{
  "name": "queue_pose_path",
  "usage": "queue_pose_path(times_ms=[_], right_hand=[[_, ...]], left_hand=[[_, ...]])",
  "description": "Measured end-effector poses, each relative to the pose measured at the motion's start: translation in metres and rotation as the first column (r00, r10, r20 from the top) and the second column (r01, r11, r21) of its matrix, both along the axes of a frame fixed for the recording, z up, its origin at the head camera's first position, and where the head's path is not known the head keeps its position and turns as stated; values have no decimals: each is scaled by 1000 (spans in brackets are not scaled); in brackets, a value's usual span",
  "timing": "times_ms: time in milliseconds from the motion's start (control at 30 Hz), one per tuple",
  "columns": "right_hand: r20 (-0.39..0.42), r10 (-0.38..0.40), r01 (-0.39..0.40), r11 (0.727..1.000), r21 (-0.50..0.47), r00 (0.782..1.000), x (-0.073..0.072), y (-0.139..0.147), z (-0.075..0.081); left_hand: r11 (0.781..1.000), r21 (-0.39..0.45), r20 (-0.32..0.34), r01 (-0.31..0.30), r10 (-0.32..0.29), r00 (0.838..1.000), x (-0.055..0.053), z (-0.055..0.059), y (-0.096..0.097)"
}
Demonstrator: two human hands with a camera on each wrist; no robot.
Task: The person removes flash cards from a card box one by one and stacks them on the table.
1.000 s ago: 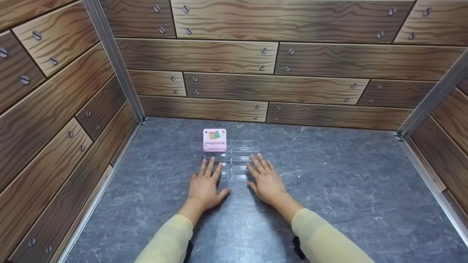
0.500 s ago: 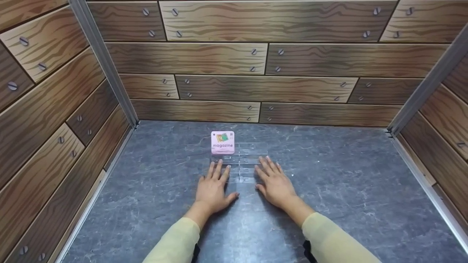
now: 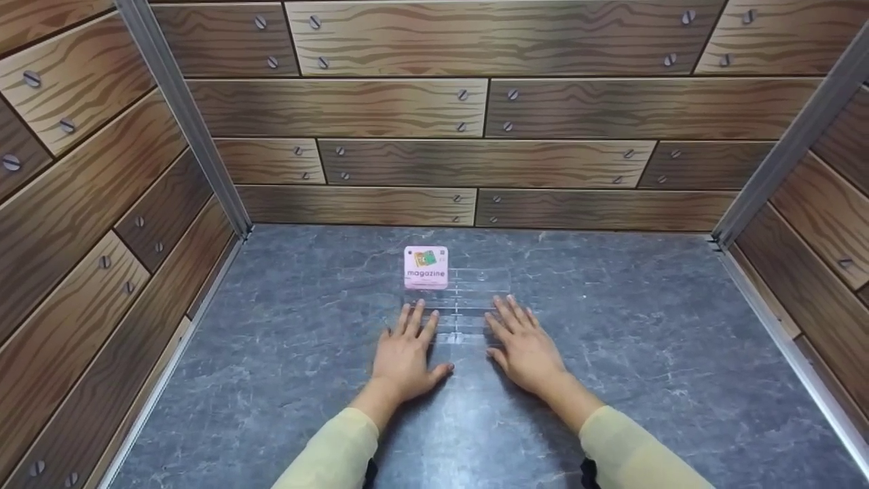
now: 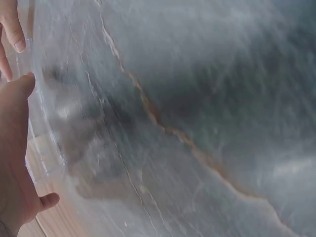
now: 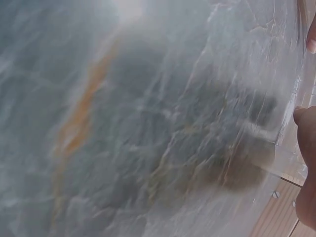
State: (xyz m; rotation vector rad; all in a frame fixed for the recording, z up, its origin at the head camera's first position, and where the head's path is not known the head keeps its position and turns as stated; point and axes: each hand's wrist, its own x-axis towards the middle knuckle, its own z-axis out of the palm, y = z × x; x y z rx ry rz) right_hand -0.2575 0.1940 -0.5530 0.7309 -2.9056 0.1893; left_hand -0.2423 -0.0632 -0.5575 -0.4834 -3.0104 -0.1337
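A clear plastic rack with several stepped dividers sits on the grey marbled table, hard to make out against it. At its back left is a square pink card printed "magazine". My left hand lies with straight, spread fingers at the rack's left front. At the right front, my right hand has its fingers extended too. Fingertips of both reach the rack's edges; exact contact is unclear. In the left wrist view the left hand shows at the left edge; the right wrist view shows part of the right hand.
The grey table is bounded by wood-print panels at the back and both sides. Metal posts stand at the back corners, and a metal strip edges the right side. A tiny white speck lies right of the rack.
Both hands, the rack and the pink card have slid together to the right over the table, relative to the walls and white speck. The head view has also shifted slightly.
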Motion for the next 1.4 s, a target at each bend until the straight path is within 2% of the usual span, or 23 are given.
queue_pose_path(times_ms=[700,1067,1233,1400], right_hand=[[-100,9,-12,999,-34,995,32,30,-8],[-66,-17,16,1000,-20,998,43,38,-6],[-82,-12,10,1000,-26,997,47,39,-6],[-60,-19,19,1000,-7,998,48,41,-5]], left_hand=[[998,-21,-21,52,-53,998,28,0,23],[997,-39,-27,68,-69,997,38,-1,29],[997,-37,-35,73,-75,997,40,-1,31],[996,-40,-48,84,-86,995,41,-1,31]])
